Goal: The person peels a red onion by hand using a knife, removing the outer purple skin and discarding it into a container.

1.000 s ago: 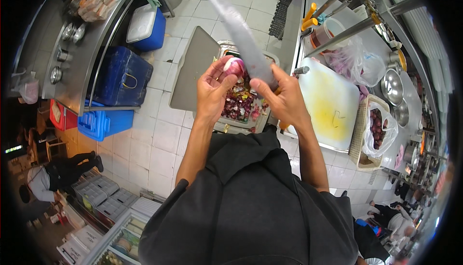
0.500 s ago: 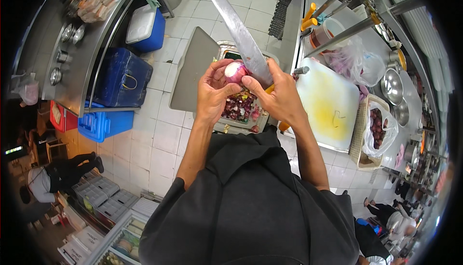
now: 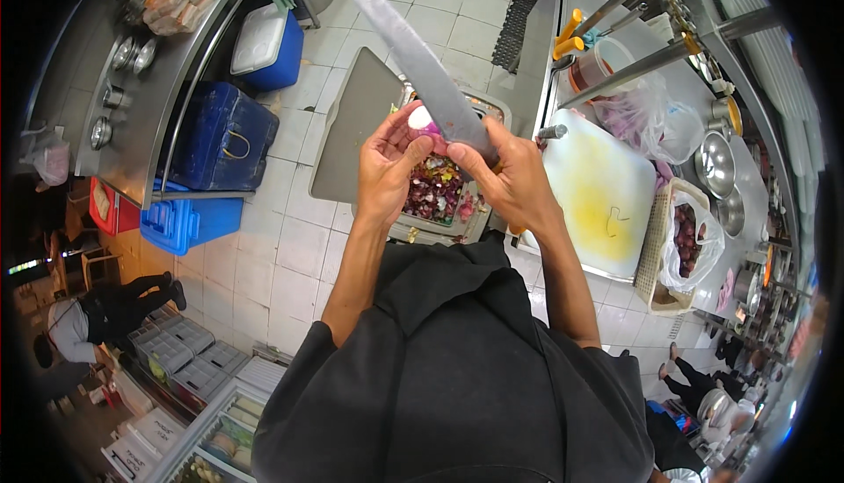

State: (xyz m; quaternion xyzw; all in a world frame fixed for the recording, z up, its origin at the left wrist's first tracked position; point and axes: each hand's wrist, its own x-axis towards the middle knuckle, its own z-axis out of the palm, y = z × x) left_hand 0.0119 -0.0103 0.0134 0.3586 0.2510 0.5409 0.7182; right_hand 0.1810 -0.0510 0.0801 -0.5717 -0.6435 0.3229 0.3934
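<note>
My left hand (image 3: 388,167) is closed round a red onion (image 3: 422,120), its pale white patch showing between the fingers. A large knife (image 3: 406,54) is gripped in my right hand (image 3: 512,171), which covers most of its handle. From that hand the long blade slants up to the far left, and its lower part lies right beside the onion. The right thumb reaches along the blade toward the onion. Beneath both hands, a container of purple onion peels and scraps (image 3: 432,195) is partly hidden.
At the right, a white cutting board (image 3: 591,193) with a yellow stain lies beside a basket (image 3: 655,259) holding a bag of red onions (image 3: 687,241). Blue coolers (image 3: 224,136) stand under the left steel counter (image 3: 163,101). A grey lid (image 3: 338,149) leans by the scraps. People are farther back.
The knife's tip has swung left, so the blade slants more and lies further across the onion. The onion has turned in my left fingers, and less of its purple side shows.
</note>
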